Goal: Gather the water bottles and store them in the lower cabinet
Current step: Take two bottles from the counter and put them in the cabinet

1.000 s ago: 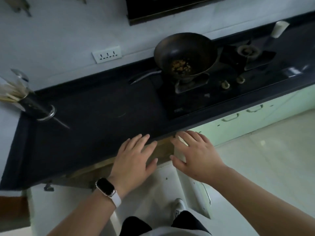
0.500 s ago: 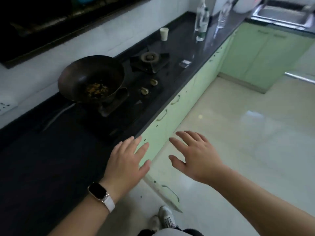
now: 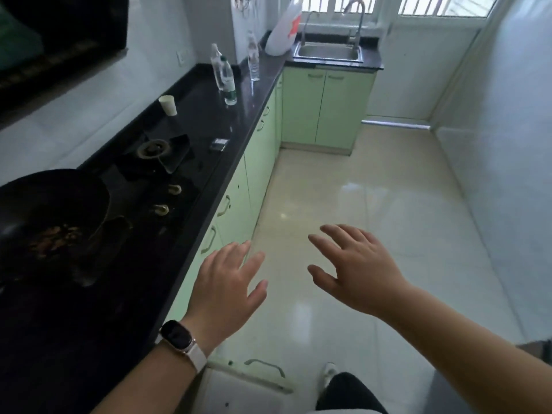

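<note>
Three water bottles [image 3: 229, 85] stand upright on the dark surface [image 3: 206, 121], just left of the sink [image 3: 328, 52]. Left hand [image 3: 227, 291] and right hand [image 3: 361, 273] hover over the floor, well short of the sink, fingers [image 3: 236, 255] spread, holding nothing.

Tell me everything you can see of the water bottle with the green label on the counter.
The green-label bottle is slim clear plastic with a dark green cap and a green band round its lower half. It is capped and stands upright on the glossy black counter, past the stove. A taller clear bottle stands just behind it and overlaps it in view, so contact cannot be told. Its fill level is unclear.
</note>
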`<state>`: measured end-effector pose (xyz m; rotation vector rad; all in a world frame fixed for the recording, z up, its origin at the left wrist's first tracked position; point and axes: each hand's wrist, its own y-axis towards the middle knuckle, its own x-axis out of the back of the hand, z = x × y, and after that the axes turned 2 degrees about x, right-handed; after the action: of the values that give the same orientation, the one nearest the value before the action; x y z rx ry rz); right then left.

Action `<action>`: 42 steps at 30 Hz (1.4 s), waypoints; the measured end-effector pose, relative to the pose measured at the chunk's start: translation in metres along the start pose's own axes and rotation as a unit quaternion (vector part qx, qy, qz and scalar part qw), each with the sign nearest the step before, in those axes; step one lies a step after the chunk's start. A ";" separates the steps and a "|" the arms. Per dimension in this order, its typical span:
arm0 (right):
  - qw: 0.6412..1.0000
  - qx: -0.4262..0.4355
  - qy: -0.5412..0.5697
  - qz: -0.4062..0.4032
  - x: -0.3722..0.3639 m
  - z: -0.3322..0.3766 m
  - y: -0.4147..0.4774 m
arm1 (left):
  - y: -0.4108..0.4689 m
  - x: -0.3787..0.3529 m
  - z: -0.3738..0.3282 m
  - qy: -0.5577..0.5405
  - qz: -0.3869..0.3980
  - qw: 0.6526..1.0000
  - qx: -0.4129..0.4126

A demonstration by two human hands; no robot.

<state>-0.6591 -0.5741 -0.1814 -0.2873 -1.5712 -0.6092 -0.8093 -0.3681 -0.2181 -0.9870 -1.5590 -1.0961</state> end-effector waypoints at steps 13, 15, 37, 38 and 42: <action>0.999 0.026 0.027 -0.002 -0.026 -0.147 0.096 | 0.138 -0.018 -0.052 0.041 -0.023 0.998 0.042; 0.999 0.029 0.040 -0.006 -0.032 -0.182 0.110 | 0.168 -0.027 -0.070 0.045 -0.017 0.997 0.052; 0.998 -0.019 0.055 -0.040 -0.034 -0.456 0.195 | 0.452 -0.084 -0.206 0.059 -0.014 0.998 -0.025; 0.998 -0.025 0.051 -0.039 -0.035 -0.463 0.200 | 0.465 -0.086 -0.205 0.056 -0.015 0.998 -0.032; 0.998 -0.047 0.024 -0.028 -0.045 -0.493 0.230 | 0.530 -0.096 -0.187 0.048 -0.032 0.997 -0.047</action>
<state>-0.1175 -0.6430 -0.1809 -0.2970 -1.5105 -0.7300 -0.2418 -0.4124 -0.1861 -0.9382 -1.4807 -1.2545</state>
